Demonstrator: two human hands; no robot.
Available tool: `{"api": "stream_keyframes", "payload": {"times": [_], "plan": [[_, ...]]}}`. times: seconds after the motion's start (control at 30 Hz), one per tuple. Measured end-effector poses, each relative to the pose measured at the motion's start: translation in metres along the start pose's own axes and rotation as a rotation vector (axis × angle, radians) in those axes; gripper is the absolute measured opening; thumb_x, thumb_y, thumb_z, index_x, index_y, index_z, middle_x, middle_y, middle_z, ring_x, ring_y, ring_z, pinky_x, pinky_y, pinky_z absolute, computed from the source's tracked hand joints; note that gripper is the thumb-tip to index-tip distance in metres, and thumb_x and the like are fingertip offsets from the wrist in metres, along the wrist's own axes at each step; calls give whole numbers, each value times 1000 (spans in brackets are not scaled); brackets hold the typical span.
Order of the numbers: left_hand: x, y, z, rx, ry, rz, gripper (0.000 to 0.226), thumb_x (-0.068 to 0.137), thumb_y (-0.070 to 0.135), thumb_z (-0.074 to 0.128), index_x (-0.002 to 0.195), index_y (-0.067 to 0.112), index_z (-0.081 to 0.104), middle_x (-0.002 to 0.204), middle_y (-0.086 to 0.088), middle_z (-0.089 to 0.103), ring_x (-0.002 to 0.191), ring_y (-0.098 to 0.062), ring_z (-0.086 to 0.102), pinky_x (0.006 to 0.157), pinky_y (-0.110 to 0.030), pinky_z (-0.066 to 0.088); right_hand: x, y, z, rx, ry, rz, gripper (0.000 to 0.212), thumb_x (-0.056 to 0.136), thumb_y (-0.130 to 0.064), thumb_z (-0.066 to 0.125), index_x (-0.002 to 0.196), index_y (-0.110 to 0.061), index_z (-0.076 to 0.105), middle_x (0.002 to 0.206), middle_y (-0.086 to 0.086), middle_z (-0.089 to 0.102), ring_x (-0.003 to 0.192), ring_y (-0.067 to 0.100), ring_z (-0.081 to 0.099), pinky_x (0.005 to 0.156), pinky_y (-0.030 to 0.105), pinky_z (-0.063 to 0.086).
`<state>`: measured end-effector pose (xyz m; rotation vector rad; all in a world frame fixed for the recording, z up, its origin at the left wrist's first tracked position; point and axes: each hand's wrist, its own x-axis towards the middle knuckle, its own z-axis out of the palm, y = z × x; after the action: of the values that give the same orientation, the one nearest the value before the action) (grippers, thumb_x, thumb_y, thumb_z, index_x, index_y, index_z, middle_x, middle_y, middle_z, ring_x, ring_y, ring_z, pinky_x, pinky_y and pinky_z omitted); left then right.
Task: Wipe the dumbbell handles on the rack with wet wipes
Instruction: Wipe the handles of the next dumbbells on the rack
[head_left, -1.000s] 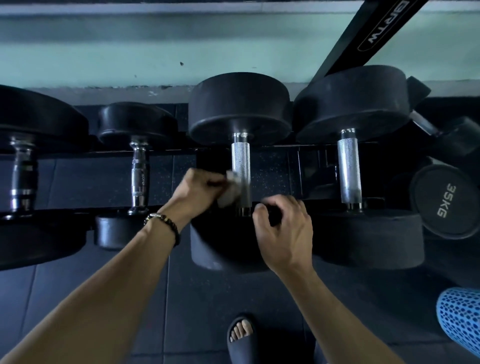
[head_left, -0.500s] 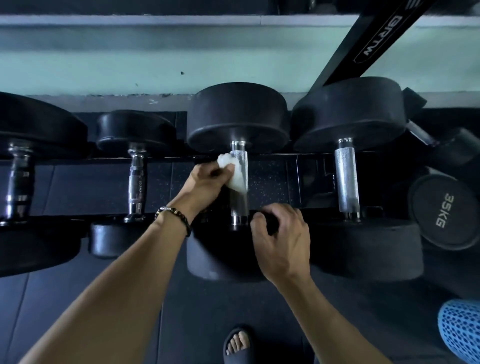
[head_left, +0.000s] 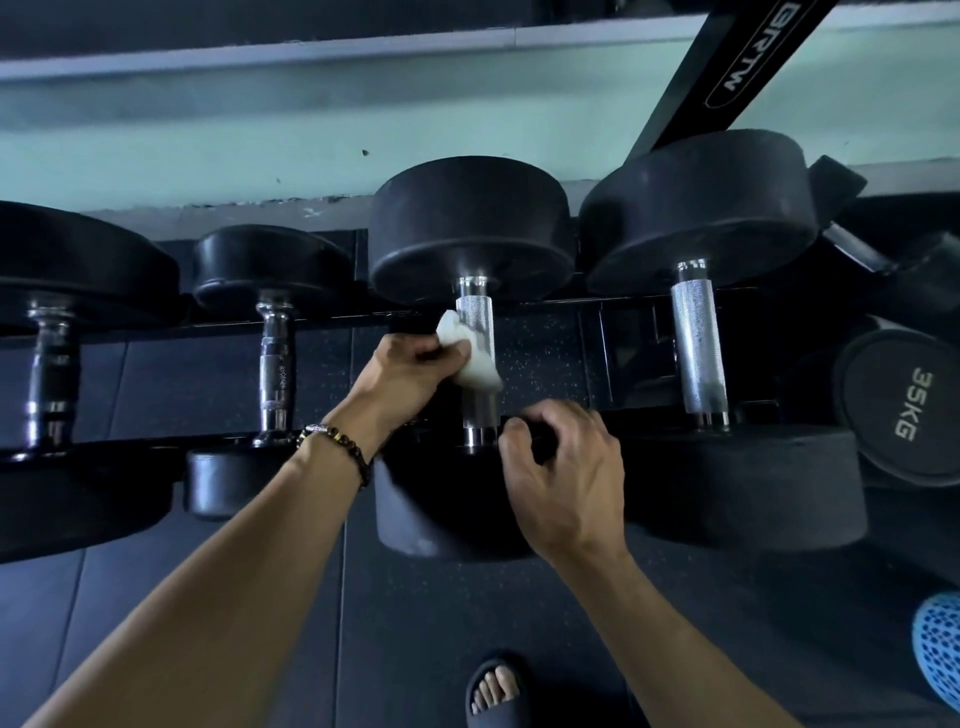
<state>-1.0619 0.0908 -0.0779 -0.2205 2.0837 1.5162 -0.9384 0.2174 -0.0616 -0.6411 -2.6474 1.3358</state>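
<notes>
A black dumbbell lies on the rack (head_left: 337, 325) in the middle, its knurled steel handle (head_left: 475, 312) pointing away from me. My left hand (head_left: 410, 371) grips a crumpled white wet wipe (head_left: 470, 358) and presses it against the left side of that handle, about halfway along. My right hand (head_left: 563, 473) rests with curled fingers on the rim of the same dumbbell's near head (head_left: 441, 519), just right of the handle's near end.
More dumbbells lie on the rack: a small chrome-handled one (head_left: 274, 369) to the left, a large one (head_left: 49, 379) at far left, another with a knurled handle (head_left: 698, 348) to the right. A 35KG dumbbell (head_left: 904, 410) sits at far right. My sandalled foot (head_left: 496, 691) stands below.
My left hand has slid the wipe away from me along the handle, from its near end up to the middle. The right hand has stayed on the near head.
</notes>
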Motion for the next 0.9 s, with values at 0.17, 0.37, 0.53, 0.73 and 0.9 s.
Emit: {"api": "stream_keyframes", "payload": {"times": [0.17,0.37,0.53,0.73,0.9], "plan": [[10,9,3,-5,-9,-66,24,95,35,64,82,17,73,65,9,70,63,-11,67,64,-25,53,0,2,1,2,14,-10,35,84,-44,42,77,-20,66,77,-11,65,79,15,60,79,49,51],[17,19,7,5,-3,-41,29,101,27,55,76,17,65,54,13,59,45,3,53,55,-19,45,1,3,1,2,11,-21,32,84,-41,42,72,-21,63,73,-12,63,76,15,59,77,50,51],[1,6,-4,84,-114,-70,27,101,23,55,78,17,68,63,10,66,58,-4,61,57,-15,49,0,1,1,-4,18,-10,32,82,-41,41,71,-20,63,74,-12,65,79,15,59,80,50,50],[24,15,10,-111,20,-108,26,99,34,58,87,15,71,67,4,67,62,-14,61,65,-27,51,1,2,1,-12,17,-21,30,82,-41,41,69,-22,60,70,-13,62,76,14,58,76,50,50],[7,-4,-3,-64,-105,-145,23,98,30,60,86,19,77,91,-5,77,86,-22,72,84,-35,58,0,0,1,13,43,-19,29,81,-39,43,68,-22,62,72,-13,64,78,15,60,77,51,51]]}}
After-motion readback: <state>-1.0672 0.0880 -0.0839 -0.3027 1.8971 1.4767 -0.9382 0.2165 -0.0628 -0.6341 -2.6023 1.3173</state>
